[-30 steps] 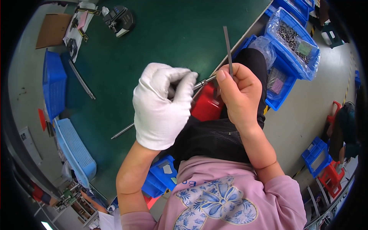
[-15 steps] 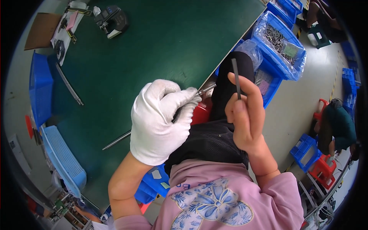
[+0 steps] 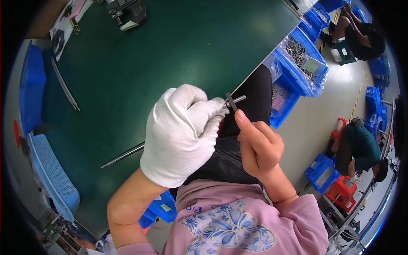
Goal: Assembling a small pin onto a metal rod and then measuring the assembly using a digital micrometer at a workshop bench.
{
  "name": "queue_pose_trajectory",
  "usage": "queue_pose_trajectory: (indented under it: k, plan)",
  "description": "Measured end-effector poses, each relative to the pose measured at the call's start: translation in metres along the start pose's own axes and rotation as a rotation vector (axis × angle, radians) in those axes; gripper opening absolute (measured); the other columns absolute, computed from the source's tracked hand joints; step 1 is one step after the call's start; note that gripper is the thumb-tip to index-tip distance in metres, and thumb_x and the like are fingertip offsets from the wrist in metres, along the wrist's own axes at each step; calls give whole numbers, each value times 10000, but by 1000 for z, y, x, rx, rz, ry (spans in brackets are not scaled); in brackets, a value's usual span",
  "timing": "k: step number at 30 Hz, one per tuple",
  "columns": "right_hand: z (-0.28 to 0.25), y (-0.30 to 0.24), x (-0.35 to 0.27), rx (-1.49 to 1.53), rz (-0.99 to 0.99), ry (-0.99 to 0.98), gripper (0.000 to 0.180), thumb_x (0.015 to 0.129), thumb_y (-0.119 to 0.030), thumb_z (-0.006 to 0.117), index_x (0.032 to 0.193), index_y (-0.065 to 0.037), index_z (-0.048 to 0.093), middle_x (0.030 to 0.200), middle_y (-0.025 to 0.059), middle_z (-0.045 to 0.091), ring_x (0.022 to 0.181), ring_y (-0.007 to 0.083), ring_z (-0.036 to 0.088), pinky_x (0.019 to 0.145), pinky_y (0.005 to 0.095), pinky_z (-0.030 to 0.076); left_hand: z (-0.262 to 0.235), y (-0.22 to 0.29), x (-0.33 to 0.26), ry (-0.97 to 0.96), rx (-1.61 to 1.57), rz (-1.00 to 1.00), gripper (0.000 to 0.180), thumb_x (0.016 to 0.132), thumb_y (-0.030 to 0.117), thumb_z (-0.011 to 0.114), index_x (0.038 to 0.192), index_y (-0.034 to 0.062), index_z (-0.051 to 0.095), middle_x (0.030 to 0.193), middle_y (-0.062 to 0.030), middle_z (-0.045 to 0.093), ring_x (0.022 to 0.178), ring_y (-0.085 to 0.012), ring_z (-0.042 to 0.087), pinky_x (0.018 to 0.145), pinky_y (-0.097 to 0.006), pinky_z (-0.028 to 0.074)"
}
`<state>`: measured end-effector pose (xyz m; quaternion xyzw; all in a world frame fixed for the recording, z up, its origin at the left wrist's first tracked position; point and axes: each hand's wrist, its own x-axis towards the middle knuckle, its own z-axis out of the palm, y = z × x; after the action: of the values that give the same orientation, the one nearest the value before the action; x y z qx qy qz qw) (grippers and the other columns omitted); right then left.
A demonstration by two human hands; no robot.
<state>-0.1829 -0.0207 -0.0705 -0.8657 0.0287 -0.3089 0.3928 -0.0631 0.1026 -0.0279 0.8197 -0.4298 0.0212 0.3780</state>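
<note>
My left hand, in a white glove, is closed around a thin metal rod. The rod's long end slants down to the left over the green table, and its short stepped tip pokes out past my thumb and fingertips on the right. Bare, my right hand pinches a narrow dark grey flat strip that looks like a small file. The strip crosses the rod's tip right beside the gloved fingers and appears to touch it. My palm hides the rod's middle.
On the green table lie a micrometer and several thin rods. Blue baskets line the left edge. At right stand blue bins of metal parts. Two other people sit farther right.
My right hand has swung left and down, bringing the dark strip from upright and apart onto the rod's tip. My left hand still grips the rod. The whole view has shifted slightly.
</note>
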Motion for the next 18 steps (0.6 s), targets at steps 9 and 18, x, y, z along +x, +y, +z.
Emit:
queue_pose_trajectory:
  k: [9,18]
  plan:
    - [2,-4,-1,-6,33,7,477,652,117,558,1112,15,631,600,41,469,449,139,451,407,241,359,2,1,3,1,20,53,177,634,-14,708,763,57,610,745,-71,523,628,-258,529,529,-361,426]
    - [-1,-4,2,-54,19,-21,483,646,122,562,1114,19,622,583,36,411,427,141,413,395,254,336,0,2,5,-49,29,81,147,627,-4,650,756,50,605,760,-75,532,654,-275,536,551,-374,449]
